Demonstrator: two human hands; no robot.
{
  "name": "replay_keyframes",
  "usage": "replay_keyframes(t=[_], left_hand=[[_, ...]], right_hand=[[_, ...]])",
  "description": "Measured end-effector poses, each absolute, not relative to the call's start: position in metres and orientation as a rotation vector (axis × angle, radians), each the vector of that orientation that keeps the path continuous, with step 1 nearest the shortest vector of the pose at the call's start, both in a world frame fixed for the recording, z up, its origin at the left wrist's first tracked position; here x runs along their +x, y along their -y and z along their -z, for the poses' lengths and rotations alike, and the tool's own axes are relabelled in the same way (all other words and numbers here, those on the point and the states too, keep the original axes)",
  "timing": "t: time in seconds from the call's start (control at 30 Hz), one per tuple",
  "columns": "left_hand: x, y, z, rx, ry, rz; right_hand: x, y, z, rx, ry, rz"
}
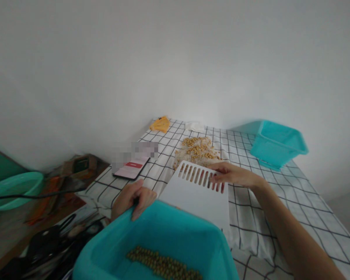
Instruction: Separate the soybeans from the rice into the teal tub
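My left hand [135,198] is closed round the far rim of a teal plastic basin [175,214] close to me. Beans [163,262], greenish brown and small, lie in a heap on its floor. A white slotted board [196,200] stretches from behind the basin's rim across the tablecloth. My right hand [229,174] holds this board at its slotted far end, with fingertips over the slots and the edge. Just beyond that end, a pile of yellowish beans [196,149] is spread on the cloth, mixed with a pale material I cannot identify.
A checked cloth [280,198] covers the table. A second teal basin [277,144] sits tilted at the right back. A phone [131,168] lies at the left edge, with a yellow item [160,124] behind. Left of the table are a green tub [16,190] and clutter.
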State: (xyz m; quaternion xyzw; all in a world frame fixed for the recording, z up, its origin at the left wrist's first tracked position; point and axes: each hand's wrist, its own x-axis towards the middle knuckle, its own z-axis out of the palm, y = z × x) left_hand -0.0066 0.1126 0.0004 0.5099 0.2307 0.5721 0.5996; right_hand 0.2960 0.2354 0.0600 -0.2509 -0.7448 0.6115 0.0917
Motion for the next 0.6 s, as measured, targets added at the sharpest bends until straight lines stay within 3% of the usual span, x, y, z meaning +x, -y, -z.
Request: replay_keyframes(t=[0.6], left_hand=[[-0.018,-0.106,-0.004,1.37,-0.513,-1.33]], right_hand=[[0.298,-0.241,-0.059,-0.774,2.147,-1.685]])
